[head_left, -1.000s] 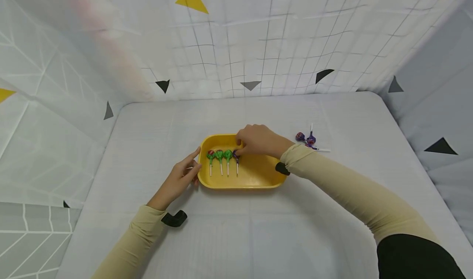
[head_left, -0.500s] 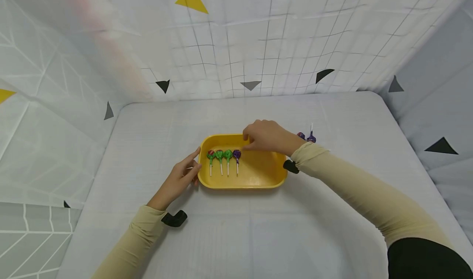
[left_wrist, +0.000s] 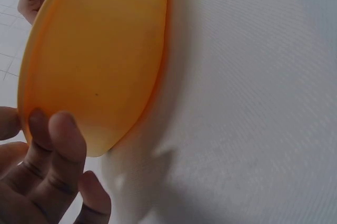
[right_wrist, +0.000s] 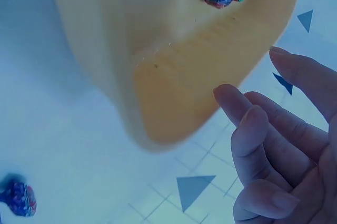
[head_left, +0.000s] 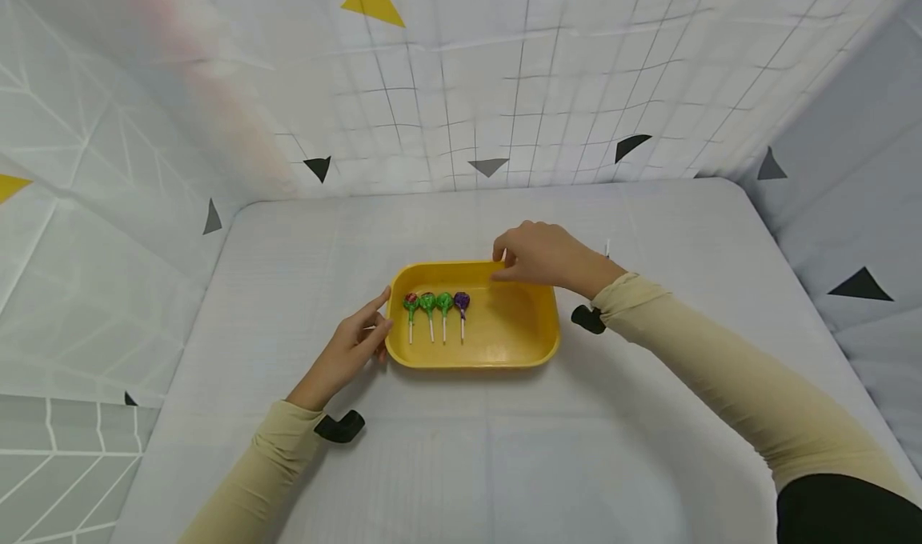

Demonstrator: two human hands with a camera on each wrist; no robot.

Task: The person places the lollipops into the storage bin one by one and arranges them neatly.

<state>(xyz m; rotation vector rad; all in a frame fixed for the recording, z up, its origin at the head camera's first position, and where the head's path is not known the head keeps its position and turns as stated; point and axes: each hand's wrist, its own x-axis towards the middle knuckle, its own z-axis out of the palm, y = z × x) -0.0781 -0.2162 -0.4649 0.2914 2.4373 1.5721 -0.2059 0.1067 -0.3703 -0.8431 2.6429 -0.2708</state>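
Note:
A yellow tray point(head_left: 504, 348) holds a row of lollipops, heads away from me and white sticks toward me. From left come a red-and-green lollipop point(head_left: 410, 302), two green lollipops point(head_left: 436, 302) and a purple lollipop point(head_left: 462, 301). My left hand point(head_left: 350, 352) holds the tray's left end, fingers against its outer wall in the left wrist view. Over the tray's far right rim hovers my right hand point(head_left: 543, 254), fingers loosely bent around nothing, as the right wrist view also shows.
Beyond the tray's right side, a white stick point(head_left: 607, 248) shows behind my right wrist, which hides the rest. The right wrist view has another purple lollipop point(right_wrist: 20, 197) on the table outside the tray. Patterned white cloth walls point(head_left: 461, 88) stand behind the table.
My right hand has let go of the purple lollipop, leaving it in the row, and has moved right and away toward the tray's far rim. The left hand and tray stay still.

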